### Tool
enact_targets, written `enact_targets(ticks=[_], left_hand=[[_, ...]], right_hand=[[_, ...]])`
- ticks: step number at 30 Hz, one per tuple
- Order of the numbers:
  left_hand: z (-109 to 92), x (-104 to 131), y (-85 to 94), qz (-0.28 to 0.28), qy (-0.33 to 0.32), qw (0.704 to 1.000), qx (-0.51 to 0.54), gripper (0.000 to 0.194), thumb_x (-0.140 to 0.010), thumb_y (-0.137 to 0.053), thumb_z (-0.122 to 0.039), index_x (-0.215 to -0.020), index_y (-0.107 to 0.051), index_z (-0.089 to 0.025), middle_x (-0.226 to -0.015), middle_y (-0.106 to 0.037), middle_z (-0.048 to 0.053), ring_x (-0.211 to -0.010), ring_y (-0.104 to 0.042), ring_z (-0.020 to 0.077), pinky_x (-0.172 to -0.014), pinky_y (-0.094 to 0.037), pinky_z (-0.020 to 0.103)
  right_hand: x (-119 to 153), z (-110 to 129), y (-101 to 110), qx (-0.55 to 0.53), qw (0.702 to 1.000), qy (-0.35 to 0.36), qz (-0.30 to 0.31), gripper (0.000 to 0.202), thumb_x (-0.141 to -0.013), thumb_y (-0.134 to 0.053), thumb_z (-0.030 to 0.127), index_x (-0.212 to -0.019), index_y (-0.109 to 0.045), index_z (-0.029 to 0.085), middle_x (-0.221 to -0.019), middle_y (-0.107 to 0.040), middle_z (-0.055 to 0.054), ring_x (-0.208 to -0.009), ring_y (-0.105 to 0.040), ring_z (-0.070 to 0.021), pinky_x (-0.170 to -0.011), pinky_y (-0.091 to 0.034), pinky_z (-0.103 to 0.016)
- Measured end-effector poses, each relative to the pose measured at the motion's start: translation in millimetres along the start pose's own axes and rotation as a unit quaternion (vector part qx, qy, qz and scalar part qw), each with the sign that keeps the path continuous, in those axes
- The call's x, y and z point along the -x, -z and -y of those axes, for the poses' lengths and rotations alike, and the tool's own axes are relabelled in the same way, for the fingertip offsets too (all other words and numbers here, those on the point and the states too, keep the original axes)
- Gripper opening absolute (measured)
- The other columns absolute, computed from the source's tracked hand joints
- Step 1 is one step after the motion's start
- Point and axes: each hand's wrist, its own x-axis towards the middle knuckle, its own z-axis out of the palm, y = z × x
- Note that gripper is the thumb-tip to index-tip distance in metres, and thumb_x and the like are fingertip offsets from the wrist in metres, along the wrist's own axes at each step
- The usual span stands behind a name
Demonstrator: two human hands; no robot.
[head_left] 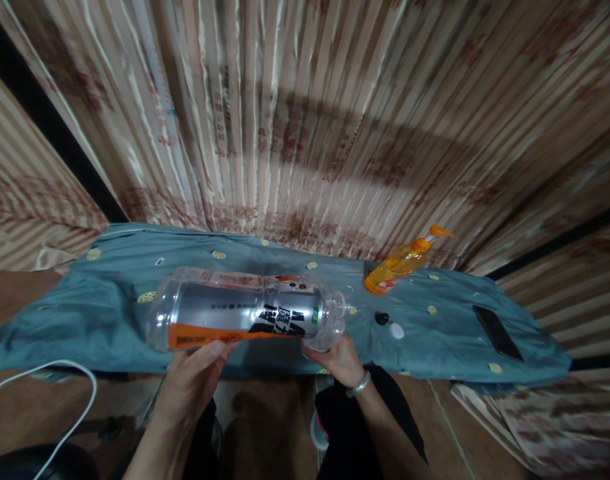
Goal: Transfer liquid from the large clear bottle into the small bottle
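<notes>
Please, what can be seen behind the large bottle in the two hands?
Around the large bottle, patterned teal cloth is visible; whatever lies directly behind its silver label is covered.

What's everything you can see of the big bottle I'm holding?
The bottle looks like clear plastic, with a silver, black and orange label. It is held sideways above the teal cloth, neck pointing right. No liquid shows, and the neck seems uncapped. Your left hand grips the body from below; your right hand holds the neck end.
</notes>
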Motion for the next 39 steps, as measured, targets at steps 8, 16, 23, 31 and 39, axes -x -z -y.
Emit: enact_targets(ticks=[8,16,23,31,39], left_hand=[[1.6,0.8,0.2,-0.013,0.004,1.0,0.006,0.045,-0.061,-0.086,-0.032,-0.104,-0.074,-0.024,-0.089,-0.081,0.004,-0.099,-0.071,0.0321,-0.092,-0.055,0.046],[-2.4,1.4,-3.2,-0.011,0.009,1.0,0.001,0.051,-0.06,-0.085,-0.026,-0.109,-0.072,-0.024,-0.089,-0.081,0.003,-0.101,-0.071,0.0303,-0.096,-0.053,0.045],[-0.7,0.0,-2.6,0.006,0.004,1.0,0.015,0.047,-0.064,-0.081,-0.022,-0.11,-0.072,-0.026,-0.089,-0.08,0.001,-0.097,-0.072,0.0291,-0.098,-0.051,0.048],[-2.0,-3.2,-0.6,0.042,0.006,0.999,0.022,0.034,-0.064,-0.079,-0.017,-0.098,-0.075,-0.023,-0.091,-0.08,0.002,-0.111,-0.066,0.0329,-0.098,-0.051,0.049],[-3.6,0.3,-3.5,0.018,0.001,1.0,0.013,0.037,-0.064,-0.079,-0.017,-0.101,-0.074,-0.025,-0.091,-0.08,0.0,-0.11,-0.067,0.0312,-0.099,-0.051,0.049]], right_hand=[[-0.2,2.9,0.7,-0.002,1.0,0.0,-0.009,0.019,-0.07,-0.076,0.028,-0.085,-0.074,0.018,-0.085,-0.077,-0.007,-0.08,-0.071,-0.0275,-0.077,-0.058,-0.042],[-1.1,4.9,2.5,0.0,1.0,0.007,0.0,0.015,-0.07,-0.075,0.027,-0.083,-0.073,0.018,-0.083,-0.077,-0.007,-0.077,-0.071,-0.0262,-0.077,-0.057,-0.04],[-0.6,-0.8,-0.9,0.002,1.0,-0.004,-0.01,0.025,-0.069,-0.076,0.03,-0.09,-0.072,0.016,-0.087,-0.076,-0.009,-0.08,-0.071,-0.0275,-0.077,-0.058,-0.043],[-1.6,0.5,0.3,0.005,1.0,0.012,-0.01,0.019,-0.069,-0.077,0.03,-0.082,-0.073,0.016,-0.078,-0.075,-0.006,-0.074,-0.07,-0.026,-0.072,-0.058,-0.04],[-1.8,4.0,1.2,0.01,1.0,0.004,-0.004,0.018,-0.07,-0.075,0.03,-0.082,-0.072,0.017,-0.079,-0.075,-0.006,-0.073,-0.07,-0.0255,-0.072,-0.058,-0.04]])
